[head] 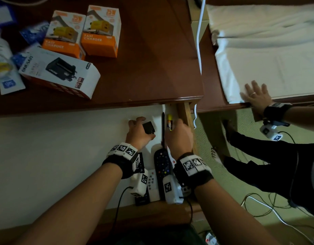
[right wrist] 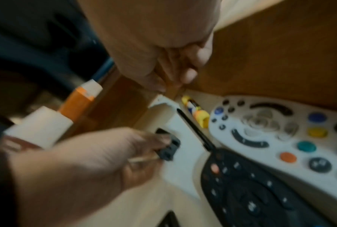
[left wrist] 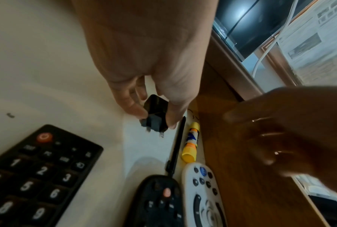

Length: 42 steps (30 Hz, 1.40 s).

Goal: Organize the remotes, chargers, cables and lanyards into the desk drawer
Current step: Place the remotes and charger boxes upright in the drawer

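Both forearms reached forward from the bottom of the head view, wrists strapped with black bands carrying marker tags, into the open drawer with its pale lining.

Left hand: palm down over the drawer floor, thumb and fingers curled down around a small black charger. Left wrist view showed the charger pinched between thumb and fingertips with 2 metal prongs pointing back toward the wrist. Whether it touched the lining, I could not tell.

Right hand: just beside the left, hard against the drawer's right wooden wall. Fingers curled loosely inward in the right wrist view, blurred; nothing seen in their grip.

Between the hands lay a thin black pen, and beside it, near the wall, a yellow glue stick.

Remotes lay in the drawer under the wrists: a black remote with coloured buttons, a white remote along the wall, a flat black numbered remote further left.

Counter above the drawer held 2 orange fast-charger boxes standing side by side and 1 white adapter box lying flat.

Another person's hand rested flat, fingers spread, on the edge of a bed at right.
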{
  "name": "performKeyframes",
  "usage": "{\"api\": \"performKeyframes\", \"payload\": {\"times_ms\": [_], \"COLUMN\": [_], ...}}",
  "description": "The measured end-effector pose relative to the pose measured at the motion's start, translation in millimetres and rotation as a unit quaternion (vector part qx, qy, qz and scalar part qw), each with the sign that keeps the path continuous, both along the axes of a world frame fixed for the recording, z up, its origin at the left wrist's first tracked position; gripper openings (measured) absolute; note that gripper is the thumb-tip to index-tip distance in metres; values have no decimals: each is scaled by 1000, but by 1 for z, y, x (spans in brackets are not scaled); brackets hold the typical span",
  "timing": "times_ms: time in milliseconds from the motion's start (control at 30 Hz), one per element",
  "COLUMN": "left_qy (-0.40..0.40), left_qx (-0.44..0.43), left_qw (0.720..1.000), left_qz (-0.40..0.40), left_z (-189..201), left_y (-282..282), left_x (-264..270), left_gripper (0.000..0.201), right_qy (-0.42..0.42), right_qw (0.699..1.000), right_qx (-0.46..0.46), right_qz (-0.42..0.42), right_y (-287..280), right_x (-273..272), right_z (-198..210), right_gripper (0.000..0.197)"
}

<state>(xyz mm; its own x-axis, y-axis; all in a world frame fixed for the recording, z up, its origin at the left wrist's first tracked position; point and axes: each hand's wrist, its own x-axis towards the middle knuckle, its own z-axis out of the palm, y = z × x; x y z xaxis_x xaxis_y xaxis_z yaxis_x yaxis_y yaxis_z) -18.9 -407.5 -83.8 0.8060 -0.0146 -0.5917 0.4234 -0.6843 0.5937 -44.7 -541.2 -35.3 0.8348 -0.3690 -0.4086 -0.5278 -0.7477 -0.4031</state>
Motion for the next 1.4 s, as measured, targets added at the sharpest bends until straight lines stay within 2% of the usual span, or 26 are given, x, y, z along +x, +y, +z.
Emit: {"api": "performKeyframes", "payload": {"times_ms": [67,133,200,233,267,300,333,367,400,433,467,533,600,633,767,867,1033,1200,1333,1400], "left_qy": [-1,1,11,16,19,18,15,9,2,-7,-14,-20,-21,-20,-13,-25,-37,-32,-34,-42], "left_qx": [-6,-2,15,28,41,54,67,79,91,106,121,136,130,122,118,121,117,99,82,76], "left_qw": [1000,1000,1000,999,998,998,997,995,994,991,988,985,985,986,985,984,986,987,992,994], "left_qz": [6,3,-14,-25,-34,-40,-45,-54,-66,-81,-94,-107,-109,-111,-125,-129,-112,-120,-95,-69], "left_z": [0,-1,-2,-2,-1,-1,-1,-1,-2,-3,-4,-6,-9,-11,-19,-22,-22,-23,-20,-21], "left_y": [-2,-5,-10,-14,-18,-23,-28,-33,-38,-42,-45,-48,-46,-44,-37,-36,-40,-48,-57,-58], "left_x": [-1,-1,-1,-1,-1,-1,0,1,2,5,7,12,15,16,18,22,35,49,48,43], "left_gripper": [75,74,74,75,78,82,87,91,92,92,90,85,82,82,84,83,72,73,74,66], "right_qy": [-80,-145,-102,-40,0,41,54,80,88,78,96,65,46,54,45,28,26,19,3,8], "right_qw": [996,985,988,993,995,991,989,989,985,987,983,989,993,989,988,992,991,990,990,991], "right_qx": [-25,-54,-48,-32,11,63,97,79,87,64,63,63,74,93,109,100,102,106,105,103], "right_qz": [-28,-77,-107,-107,-100,-107,-95,-99,-120,-123,-142,-113,-82,-101,-100,-77,-84,-88,-93,-90], "right_y": [-14,-33,-48,-51,-54,-45,-53,-65,-88,-103,-113,-96,-58,-46,-58,-59,-60,-61,-61,-61], "right_x": [-6,-6,-5,-7,-4,-15,-1,3,11,18,23,9,-2,-11,0,-3,-2,-3,-4,-5], "right_z": [16,17,16,13,7,19,-6,-33,-76,-107,-121,-107,-25,-5,-22,-24,-25,-31,-33,-34], "right_gripper": [20,32,51,55,54,48,38,30,34,50,60,36,26,25,23,24,24,20,24,25]}}
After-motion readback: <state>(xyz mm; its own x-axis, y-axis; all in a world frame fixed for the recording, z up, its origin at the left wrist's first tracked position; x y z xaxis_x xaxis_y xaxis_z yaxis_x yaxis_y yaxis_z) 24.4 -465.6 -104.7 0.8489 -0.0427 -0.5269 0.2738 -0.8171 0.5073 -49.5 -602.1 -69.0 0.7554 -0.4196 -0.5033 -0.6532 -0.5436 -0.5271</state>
